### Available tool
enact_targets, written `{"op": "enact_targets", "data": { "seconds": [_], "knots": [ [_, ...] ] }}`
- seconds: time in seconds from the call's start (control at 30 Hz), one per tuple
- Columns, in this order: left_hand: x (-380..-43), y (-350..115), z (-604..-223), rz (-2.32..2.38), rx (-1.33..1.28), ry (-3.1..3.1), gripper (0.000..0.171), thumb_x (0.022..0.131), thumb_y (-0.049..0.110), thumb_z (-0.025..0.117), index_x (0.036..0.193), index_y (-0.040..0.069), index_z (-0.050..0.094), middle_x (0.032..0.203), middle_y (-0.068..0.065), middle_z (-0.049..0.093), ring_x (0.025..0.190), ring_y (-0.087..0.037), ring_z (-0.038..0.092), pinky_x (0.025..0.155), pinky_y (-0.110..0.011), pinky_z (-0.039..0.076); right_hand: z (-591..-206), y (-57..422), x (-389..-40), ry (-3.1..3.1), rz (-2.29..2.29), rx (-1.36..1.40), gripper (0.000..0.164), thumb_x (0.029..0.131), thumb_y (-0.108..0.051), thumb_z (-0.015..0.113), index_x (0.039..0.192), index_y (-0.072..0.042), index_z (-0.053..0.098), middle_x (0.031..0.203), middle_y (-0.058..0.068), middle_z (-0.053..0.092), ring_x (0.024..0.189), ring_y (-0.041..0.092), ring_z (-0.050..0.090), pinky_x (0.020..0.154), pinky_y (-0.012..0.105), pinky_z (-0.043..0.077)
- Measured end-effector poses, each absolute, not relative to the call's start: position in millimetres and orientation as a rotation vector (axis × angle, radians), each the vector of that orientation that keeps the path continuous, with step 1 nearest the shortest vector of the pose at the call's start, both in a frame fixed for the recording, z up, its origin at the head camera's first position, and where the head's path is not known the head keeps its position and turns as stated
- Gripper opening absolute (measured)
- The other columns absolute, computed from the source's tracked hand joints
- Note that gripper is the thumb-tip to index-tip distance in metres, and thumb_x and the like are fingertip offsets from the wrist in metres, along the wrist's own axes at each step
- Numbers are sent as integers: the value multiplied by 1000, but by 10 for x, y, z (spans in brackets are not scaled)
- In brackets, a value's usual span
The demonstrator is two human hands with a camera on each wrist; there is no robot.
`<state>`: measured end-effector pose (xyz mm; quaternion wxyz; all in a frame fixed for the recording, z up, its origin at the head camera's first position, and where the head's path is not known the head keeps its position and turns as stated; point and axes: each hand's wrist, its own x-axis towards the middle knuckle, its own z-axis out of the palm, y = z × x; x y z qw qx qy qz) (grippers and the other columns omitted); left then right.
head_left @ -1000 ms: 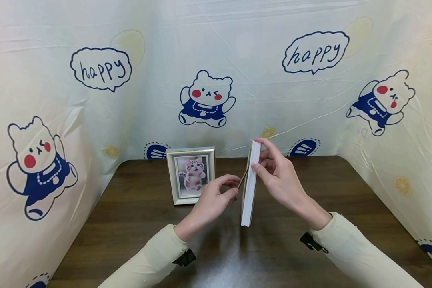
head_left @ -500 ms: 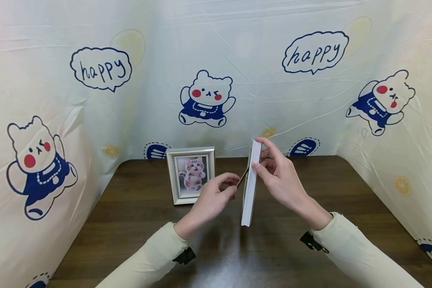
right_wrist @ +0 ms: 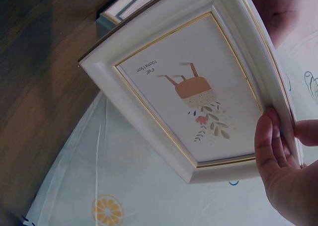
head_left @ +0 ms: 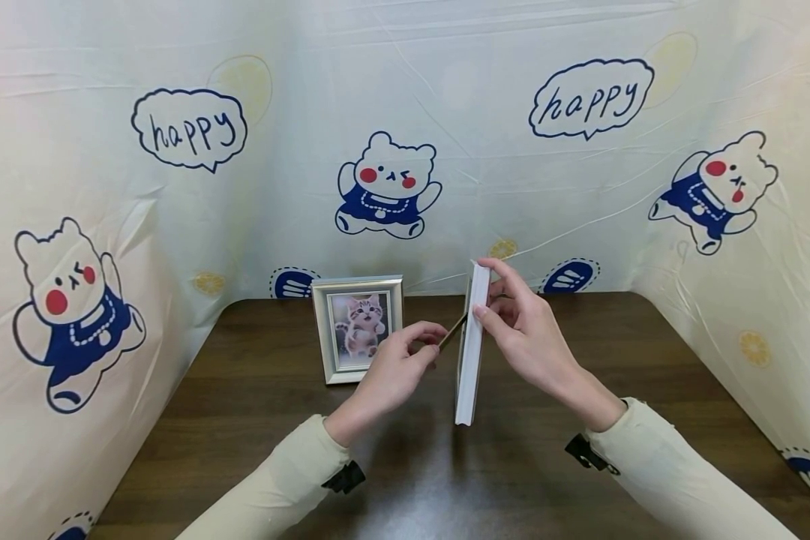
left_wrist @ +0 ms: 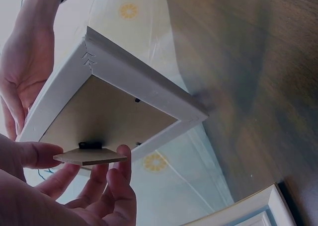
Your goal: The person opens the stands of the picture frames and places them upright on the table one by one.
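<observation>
A white picture frame (head_left: pixel 471 352) is held upright and edge-on above the table by my right hand (head_left: pixel 529 334), whose thumb and fingers grip its side edge. Its front, in the right wrist view, has a gold inner line and a printed insert (right_wrist: pixel 196 94) of a flower pot. On its brown back panel (left_wrist: pixel 112 114) a stand leg (left_wrist: pixel 89 156) tilts outward from a black hinge. My left hand (head_left: pixel 394 371) pinches that leg between thumb and fingers. Left of the hands, a second picture frame (head_left: pixel 361 330) with a kitten photo stands upright on the table.
The dark wooden table (head_left: pixel 277 442) lies under both hands. A pale cloth (head_left: pixel 486 150) with bear drawings and "happy" bubbles rises behind and at both sides. The kitten frame stands close to my left hand.
My left hand has drawn slightly left and up with the stand leg, which now tilts farther from the frame's back. My right hand and the kitten frame stay nearly still.
</observation>
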<state>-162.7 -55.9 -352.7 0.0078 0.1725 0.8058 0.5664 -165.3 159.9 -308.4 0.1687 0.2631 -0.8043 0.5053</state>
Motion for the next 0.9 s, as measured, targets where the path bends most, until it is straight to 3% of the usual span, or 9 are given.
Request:
{"op": "enact_targets", "data": {
  "seconds": [0.17, 0.47, 0.63, 0.9],
  "knots": [
    [-1628, -575, -3518, 1758, 538, 2524, 27, 104, 6, 55, 126, 8, 71, 113, -10, 69, 90, -34, 70, 75, -36, 54, -3089, 1602, -1656, -2284, 1434, 761, 58, 102, 3, 65, 154, -17, 49, 104, 11, 63, 78, 25, 68, 65, 26, 51],
    [-1632, -590, -3522, 1765, 549, 2540, 27, 104, 6, 57, 127, 8, 72, 113, -7, 70, 87, -20, 68, 78, -38, 56, -3084, 1611, -1656, -2282, 1425, 779, 59, 102, 3, 65, 154, -19, 49, 105, 10, 63, 79, 21, 68, 65, 26, 52],
    [-1643, -598, -3539, 1772, 562, 2541, 27, 104, 5, 58, 126, 7, 72, 115, -13, 70, 85, -17, 67, 78, -36, 56, -3088, 1620, -1653, -2290, 1422, 788, 59, 102, 2, 65, 155, -19, 48, 105, 10, 63, 81, 21, 69, 63, 27, 52],
    [-1628, -599, -3550, 1760, 570, 2549, 27, 103, 5, 58, 126, 6, 73, 112, -9, 71, 89, -31, 69, 74, -34, 55, -3108, 1630, -1659, -2287, 1421, 781, 59, 102, 3, 65, 154, -20, 49, 106, 10, 63, 82, 21, 70, 65, 27, 54]
  ]
}}
